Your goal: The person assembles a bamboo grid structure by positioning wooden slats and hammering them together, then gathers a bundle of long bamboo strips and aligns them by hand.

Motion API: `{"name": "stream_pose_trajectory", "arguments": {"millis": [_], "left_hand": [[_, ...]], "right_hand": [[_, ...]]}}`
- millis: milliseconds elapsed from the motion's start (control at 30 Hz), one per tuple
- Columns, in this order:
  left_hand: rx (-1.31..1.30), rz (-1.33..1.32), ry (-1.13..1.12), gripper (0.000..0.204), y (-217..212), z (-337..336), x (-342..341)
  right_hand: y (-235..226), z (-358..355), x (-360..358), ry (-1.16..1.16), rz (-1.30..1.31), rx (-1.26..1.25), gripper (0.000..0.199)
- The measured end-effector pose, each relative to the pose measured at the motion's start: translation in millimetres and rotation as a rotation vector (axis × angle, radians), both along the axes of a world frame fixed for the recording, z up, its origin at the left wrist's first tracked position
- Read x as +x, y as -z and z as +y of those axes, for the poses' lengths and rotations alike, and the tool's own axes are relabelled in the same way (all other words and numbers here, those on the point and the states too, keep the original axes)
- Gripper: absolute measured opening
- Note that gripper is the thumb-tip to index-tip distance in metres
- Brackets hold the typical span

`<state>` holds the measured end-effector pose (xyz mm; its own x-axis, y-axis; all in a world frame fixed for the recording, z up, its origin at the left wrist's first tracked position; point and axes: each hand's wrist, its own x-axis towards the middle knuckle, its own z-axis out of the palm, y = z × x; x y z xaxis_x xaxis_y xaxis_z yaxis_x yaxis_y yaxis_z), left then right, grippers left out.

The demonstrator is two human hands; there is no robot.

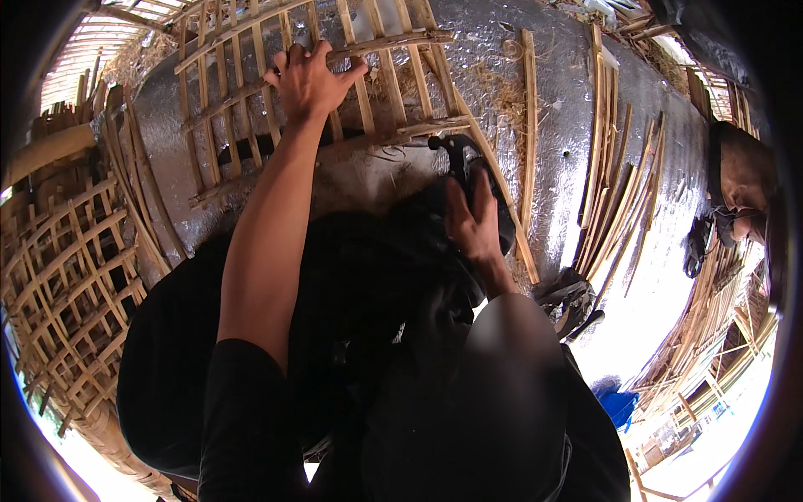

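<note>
Silvery sheeting underlies the bamboo lattice, which lies ahead of me, rails crosswise; my left hand (the nearer) rests spread on it, well apart from my right hand, which grips the hammer, head beside the lattice's near edge.

No lettering, number or sign can be read on the hammer, the bamboo lattice left of it or the silvery sheet right of it

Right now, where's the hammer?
Head view, above and right of centre: hammer in the grip of the right hand, just below the lower-right corner of the bamboo lattice.
</note>
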<state>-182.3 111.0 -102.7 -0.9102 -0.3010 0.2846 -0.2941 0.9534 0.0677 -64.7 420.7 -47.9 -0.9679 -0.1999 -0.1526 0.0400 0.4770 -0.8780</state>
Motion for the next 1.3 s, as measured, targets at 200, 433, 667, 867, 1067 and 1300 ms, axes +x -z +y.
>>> {"name": "stream_pose_trajectory", "arguments": {"millis": [200,433,667,867,1067,1300], "left_hand": [[-0.034,0.085,0.004,0.063,3.1,-8.1,2.3],[-0.056,0.115,-0.02,0.068,5.3,-10.8,9.6],[-0.044,0.117,-0.003,0.069,7.4,2.3,-2.6],[-0.013,0.071,-0.007,0.069,6.9,0.7,-1.7],[-0.066,0.108,-0.018,0.069,3.7,-4.4,3.4],[-0.029,0.088,-0.002,0.069,3.0,-1.6,1.5]], "right_hand": [[-40.9,-34.3,-23.4,0.382,-0.49,-0.546,0.025],[-22.4,-46.2,-20.9,0.269,-0.55,-0.554,0.023],[7.5,-49.2,-5.3,-0.011,-0.028,-0.183,0.005],[5.6,-51.3,15.0,0.377,0.0,-0.577,0.014],[17.3,-55.5,23.2,0.179,-0.038,-0.125,0.029],[8.1,-73.1,10.0,0.048,-0.008,0.019,0.03]]}}
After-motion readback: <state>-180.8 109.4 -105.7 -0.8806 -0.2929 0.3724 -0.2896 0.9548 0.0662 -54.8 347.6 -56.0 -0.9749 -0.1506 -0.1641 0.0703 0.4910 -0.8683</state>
